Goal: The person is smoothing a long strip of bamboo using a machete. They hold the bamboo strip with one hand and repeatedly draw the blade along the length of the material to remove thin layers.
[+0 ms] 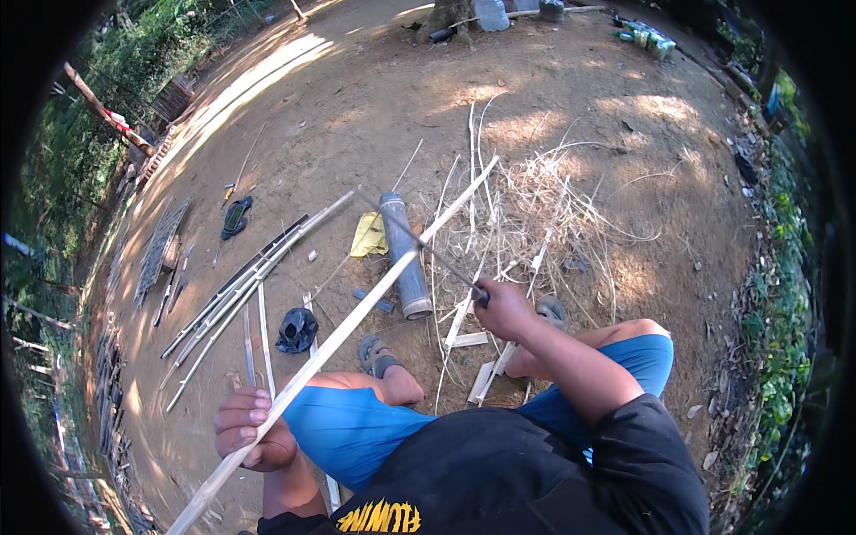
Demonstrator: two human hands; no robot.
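Note:
My left hand is closed round the lower part of a long pale bamboo strip. The strip slants up from the lower left, past my knee, to a narrow far end. In my right hand is the handle of a knife with a long, thin dark blade. Its blade crosses the strip beyond its middle and points to the upper left; whether the edge touches the strip I cannot tell. Behind the crossing, a thick grey-green bamboo tube lies on the ground.
Curly bamboo shavings are heaped ahead to the right. Several thin poles lie at the left, near a black plastic bag and a dark sandal. A yellow packet lies beside the tube. Short split pieces lie between my feet.

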